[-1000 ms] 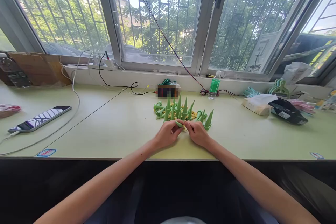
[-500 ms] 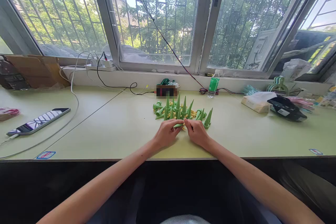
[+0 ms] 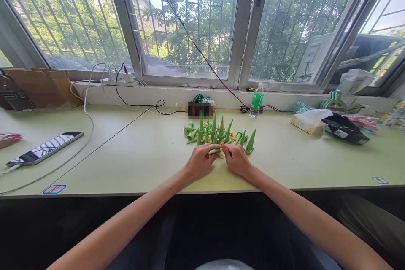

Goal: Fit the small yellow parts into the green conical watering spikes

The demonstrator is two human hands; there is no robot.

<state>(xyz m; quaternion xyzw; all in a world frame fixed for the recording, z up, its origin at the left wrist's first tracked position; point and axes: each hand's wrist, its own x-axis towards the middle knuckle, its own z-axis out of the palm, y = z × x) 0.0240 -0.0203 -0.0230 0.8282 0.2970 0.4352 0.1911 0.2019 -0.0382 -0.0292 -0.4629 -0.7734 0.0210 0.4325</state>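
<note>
My left hand [image 3: 200, 161] is closed around a green plastic cone spike [image 3: 214, 151], held low over the table's front half. At the spike's right end, the fingers of my right hand [image 3: 236, 158] are pinched together. Whatever they grip there is small and mostly hidden. Just beyond both hands, several similar green spikes [image 3: 221, 128] stand upright with their points up. Others lie on their sides at the left of the group, and one [image 3: 250, 143] leans at the right. Small yellow pieces [image 3: 233, 138] are scattered among them.
Behind the spikes sits a dark, blurred-out box [image 3: 200, 110]. A water bottle [image 3: 256, 101] stands by the sill. To the right are a tissue pack [image 3: 308, 123] and a black package [image 3: 344, 130]. A phone [image 3: 46, 148] with a white cable [image 3: 87, 135] lies left.
The view has shifted very slightly. Both hands keep the same hold at the green spike, and the standing spikes have not moved.
</note>
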